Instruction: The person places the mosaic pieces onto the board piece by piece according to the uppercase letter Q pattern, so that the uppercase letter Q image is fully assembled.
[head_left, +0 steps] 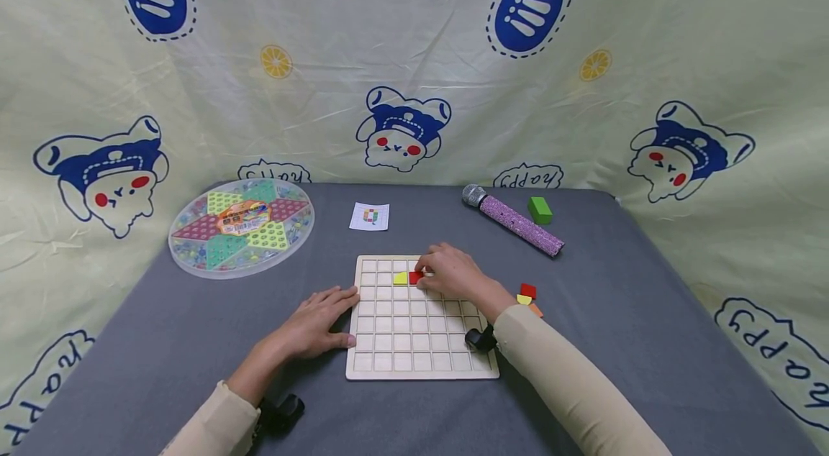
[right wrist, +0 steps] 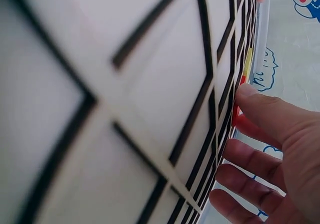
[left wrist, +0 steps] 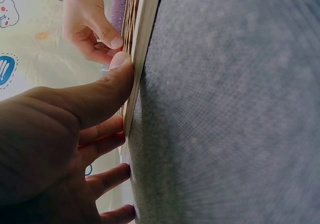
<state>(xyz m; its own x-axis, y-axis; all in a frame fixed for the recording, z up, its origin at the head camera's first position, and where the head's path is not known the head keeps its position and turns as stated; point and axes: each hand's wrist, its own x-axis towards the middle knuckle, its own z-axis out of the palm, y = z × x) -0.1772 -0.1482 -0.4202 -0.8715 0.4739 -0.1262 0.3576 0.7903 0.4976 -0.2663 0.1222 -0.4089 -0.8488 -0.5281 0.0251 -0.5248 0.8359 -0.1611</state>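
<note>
A pale wooden board [head_left: 395, 343] with a raised grid lies on the table. On one of its upper rows sits a yellow tile [head_left: 400, 278] with a slanted side, and a red tile [head_left: 413, 278] is right beside it. My right hand [head_left: 455, 273] pinches the red tile between thumb and index finger, partly covering it. The right wrist view shows the thumb [right wrist: 257, 97] on the red tile, the other fingers low over the grid. At the board's left edge, my left hand [head_left: 319, 323] rests with thumb and fingertips touching the side, fingers spread.
Right of the board lie a red tile [head_left: 528, 290], a yellow one [head_left: 524, 299] and an orange one [head_left: 535, 310]. Behind are a small pattern card [head_left: 359, 221], a glittery purple microphone [head_left: 518, 224], a green block [head_left: 540, 211] and a round Chinese checkers set [head_left: 214, 265].
</note>
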